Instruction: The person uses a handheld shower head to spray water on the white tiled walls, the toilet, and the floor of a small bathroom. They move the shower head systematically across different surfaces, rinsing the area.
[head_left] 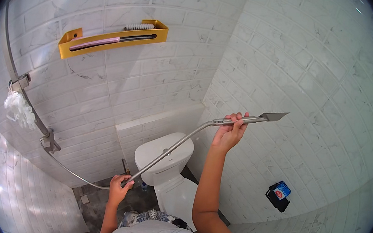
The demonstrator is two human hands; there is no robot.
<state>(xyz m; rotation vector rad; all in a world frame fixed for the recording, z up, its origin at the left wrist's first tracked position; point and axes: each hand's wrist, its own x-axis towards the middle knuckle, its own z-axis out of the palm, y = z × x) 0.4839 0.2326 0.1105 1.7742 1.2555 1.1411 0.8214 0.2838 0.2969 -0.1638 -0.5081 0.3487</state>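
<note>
My right hand (231, 132) is closed round the metal handle of a hand shower (274, 116), held up in front of the tiled wall at the right with its flat head pointing right. From the handle's lower end a flexible metal shower hose (172, 146) slopes down to the left, passing over the toilet cistern. My left hand (120, 186) grips this hose low at the left, above the dark floor. Beyond my left hand the hose curves up to a fitting on the wall rail. No water is seen coming from the shower head.
A white toilet (165, 152) stands against the wall. Above it hangs a gold shelf (112, 40) with a brush and pink item. A white bath puff (20, 108) hangs from the metal shower rail (36, 115). A black holder (282, 203) with a blue pack is on the right wall.
</note>
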